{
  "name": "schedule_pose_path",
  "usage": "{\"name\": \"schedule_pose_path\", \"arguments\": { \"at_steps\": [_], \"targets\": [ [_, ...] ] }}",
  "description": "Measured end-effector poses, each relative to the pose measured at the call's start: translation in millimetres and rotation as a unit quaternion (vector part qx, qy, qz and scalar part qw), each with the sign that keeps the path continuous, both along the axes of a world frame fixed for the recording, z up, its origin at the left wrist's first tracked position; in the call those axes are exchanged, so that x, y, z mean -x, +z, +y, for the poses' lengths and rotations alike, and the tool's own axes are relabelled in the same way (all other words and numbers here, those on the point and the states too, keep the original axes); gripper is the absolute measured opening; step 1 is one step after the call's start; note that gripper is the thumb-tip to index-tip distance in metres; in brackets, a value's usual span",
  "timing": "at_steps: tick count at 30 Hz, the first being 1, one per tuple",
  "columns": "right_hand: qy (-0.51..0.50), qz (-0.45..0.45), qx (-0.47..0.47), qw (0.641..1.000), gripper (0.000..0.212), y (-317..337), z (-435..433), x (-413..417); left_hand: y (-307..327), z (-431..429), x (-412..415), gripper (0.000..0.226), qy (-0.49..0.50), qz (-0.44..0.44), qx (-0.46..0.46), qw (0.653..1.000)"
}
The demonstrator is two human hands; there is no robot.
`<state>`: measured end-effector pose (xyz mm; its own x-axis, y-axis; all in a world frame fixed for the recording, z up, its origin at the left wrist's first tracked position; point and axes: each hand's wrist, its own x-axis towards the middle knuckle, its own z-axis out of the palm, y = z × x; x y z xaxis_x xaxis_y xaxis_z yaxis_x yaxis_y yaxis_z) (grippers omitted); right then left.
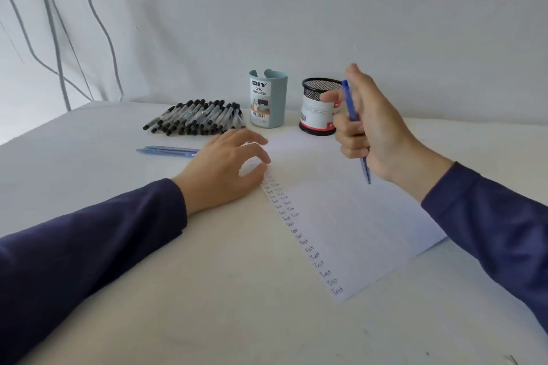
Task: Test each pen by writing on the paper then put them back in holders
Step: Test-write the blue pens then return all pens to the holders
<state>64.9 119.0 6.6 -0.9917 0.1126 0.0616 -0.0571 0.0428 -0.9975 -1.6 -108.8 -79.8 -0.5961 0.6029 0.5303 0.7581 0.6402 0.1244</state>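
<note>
**Sleeves over the test sheet: blue pen in hand, testing step under way**

Sleeves point(74, 246), dark blue, enter from both lower corners and run to the hands.

1. Right hand point(382, 130): fingers point(350, 142) curled tight round a blue pen point(351, 107). The pen is held near upright, tip down, raised clear of the sheet.
2. Left hand point(219, 169): fingers point(255, 154) apart and loosely arched, holding nothing. Their tips rest at the paper's upper left edge, pinning it.
3. Paper point(355, 222): white sheet, lying skewed on the table point(207, 305). A column of "Test" entries point(299, 234) runs down its left margin, and a second, shorter column has been started beside it.
4. Two blue pens point(169, 150): flat on the table, just left of the left hand.
5. Black-capped pens point(195, 117): a large pile lying further back, beside the holders.
6. Teal holder point(268, 98) and black mesh holder point(318, 109): upright at the far edge of the sheet. No pen shows above either rim.

Step in hand, by judgement: a pen is between writing and stowing, though which of the two cannot be told. The fist-like hold suits carrying better than writing. To write, the pen must be re-gripped near its tip and lowered to the free space beside the columns. To stow, it needs a short reach forward to the mesh holder, which stands nearest.
</note>
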Motion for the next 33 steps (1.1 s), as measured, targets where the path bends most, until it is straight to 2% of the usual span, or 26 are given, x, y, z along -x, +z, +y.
{"name": "schedule_pose_path", "arguments": {
  "at_steps": [5, 7, 9, 13, 15, 17, 19, 22, 24, 28, 30, 33],
  "targets": [
    [0.044, -0.059, 0.150, 0.986, 0.039, 5, 6, -4, -1, -5, -2, 0.039, 0.002, -0.003, -0.008, 1.000],
    [0.084, -0.066, 0.204, 0.973, 0.047, 6, 5, -7, 0, -4, -4, 0.041, 0.001, -0.007, 0.002, 1.000],
    [0.114, -0.062, 0.220, 0.967, 0.059, 5, 3, -9, 1, -3, -4, 0.040, -0.001, -0.016, -0.001, 1.000],
    [0.170, -0.067, 0.240, 0.953, 0.037, -5, -3, -10, 2, -5, -3, 0.040, -0.015, -0.047, -0.029, 0.998],
    [0.192, -0.107, 0.188, 0.957, 0.049, -16, -4, -13, 3, -6, -4, 0.042, -0.019, -0.045, -0.026, 0.998],
    [0.171, -0.130, 0.102, 0.971, 0.065, -28, -3, -17, 3, -6, -4, 0.043, -0.020, -0.049, -0.023, 0.998],
    [0.148, -0.123, 0.060, 0.979, 0.066, -35, -4, -20, 3, -6, -4, 0.045, -0.023, -0.054, -0.025, 0.998],
    [0.193, -0.105, 0.054, 0.974, 0.062, -39, -5, -24, 3, -7, -4, 0.048, -0.029, -0.052, -0.019, 0.998],
    [0.191, -0.082, 0.023, 0.978, 0.055, -40, -6, -26, 4, -7, -4, 0.047, -0.027, -0.051, -0.012, 0.998],
    [0.120, -0.003, -0.059, 0.991, 0.022, -50, -9, -27, 3, -7, -4, 0.046, -0.025, -0.066, -0.010, 0.997],
    [0.101, 0.018, -0.114, 0.988, 0.022, -54, -9, -26, 3, -6, -4, 0.045, -0.026, -0.067, -0.013, 0.997],
    [0.154, 0.032, -0.182, 0.971, 0.008, -54, -13, -28, 3, -6, -4, 0.046, -0.025, -0.071, -0.017, 0.997]
  ]
}}
